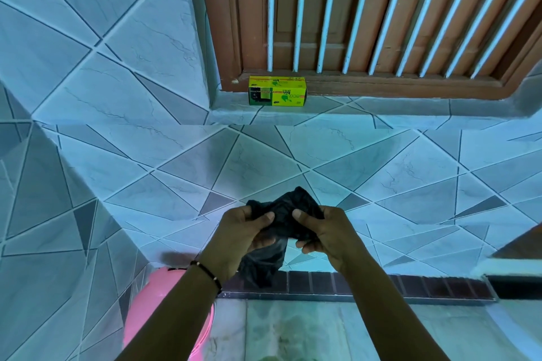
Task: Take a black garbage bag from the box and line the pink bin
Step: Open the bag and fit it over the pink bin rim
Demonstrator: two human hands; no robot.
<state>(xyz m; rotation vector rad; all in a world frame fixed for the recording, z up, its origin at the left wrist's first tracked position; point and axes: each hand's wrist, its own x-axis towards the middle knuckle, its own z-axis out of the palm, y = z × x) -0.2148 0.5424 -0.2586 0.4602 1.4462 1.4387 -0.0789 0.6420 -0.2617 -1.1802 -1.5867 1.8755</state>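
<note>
A crumpled black garbage bag [281, 214] is held up in front of the tiled wall, with a loose end hanging down between my wrists. My left hand [240, 231] grips its left side and my right hand [325, 231] grips its right side, thumbs pressed on top. The yellow-green box [277, 91] of bin bags lies on the window ledge above, apart from both hands. The pink bin [164, 296] stands on the floor at the lower left, partly hidden behind my left forearm.
A brown wooden window frame [231, 38] with white bars sits over the tiled ledge [381, 114]. Blue-grey tiled walls meet in a corner at the left. A dark brick-pattern skirting [381, 284] runs along the floor edge.
</note>
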